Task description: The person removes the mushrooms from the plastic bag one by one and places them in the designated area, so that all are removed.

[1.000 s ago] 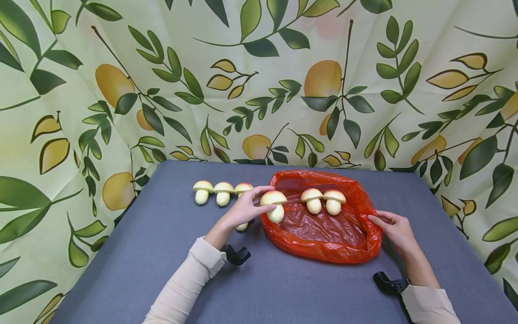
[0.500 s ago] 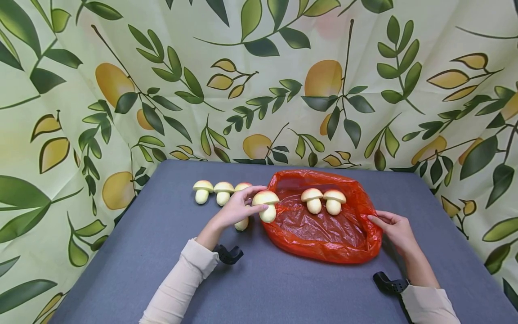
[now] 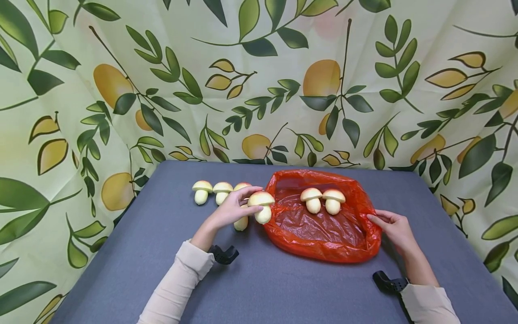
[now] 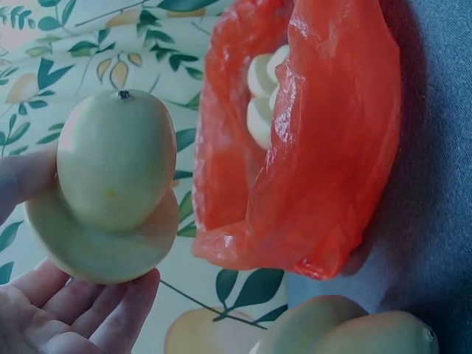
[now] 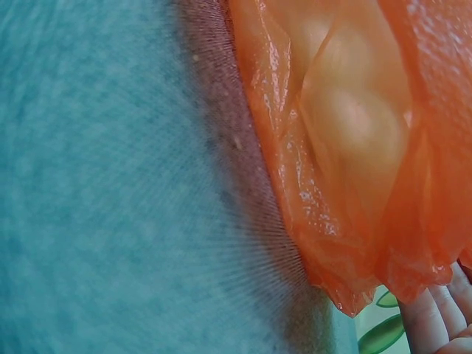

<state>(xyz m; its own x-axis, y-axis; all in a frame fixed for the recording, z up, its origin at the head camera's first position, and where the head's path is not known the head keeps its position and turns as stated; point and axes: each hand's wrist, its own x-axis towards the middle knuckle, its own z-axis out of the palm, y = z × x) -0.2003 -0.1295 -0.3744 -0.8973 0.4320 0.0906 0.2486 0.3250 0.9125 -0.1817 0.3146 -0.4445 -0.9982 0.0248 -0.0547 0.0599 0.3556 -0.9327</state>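
My left hand (image 3: pixel 226 212) pinches a toy mushroom (image 3: pixel 263 215) with a pale stem and a red-tinged cap, just beside the left rim of the red plastic bag (image 3: pixel 319 252). In the left wrist view, the thumb and fingers lie on opposite sides of this mushroom (image 4: pixel 118 162), its stem end facing the camera. Two similar mushrooms (image 3: pixel 311 200) lie inside the bag, side by side. My right hand (image 3: pixel 396 229) pinches the bag's right rim between thumb and fingers. Several more mushrooms (image 3: pixel 201 191) lie on the table to the left, some partly hidden behind my left hand.
The grey table (image 3: pixel 283 292) runs back to a hanging cloth (image 3: pixel 259 81) printed with leaves and fruit. A black wrist mount (image 3: pixel 224 255) sits at my left cuff, another mount (image 3: pixel 388 282) at my right. The bag's mouth gapes wide, its rim rolled outward.
My left hand, holding the mushroom, has moved left from over the bag's left rim to just outside it. The right hand keeps its place on the rim.
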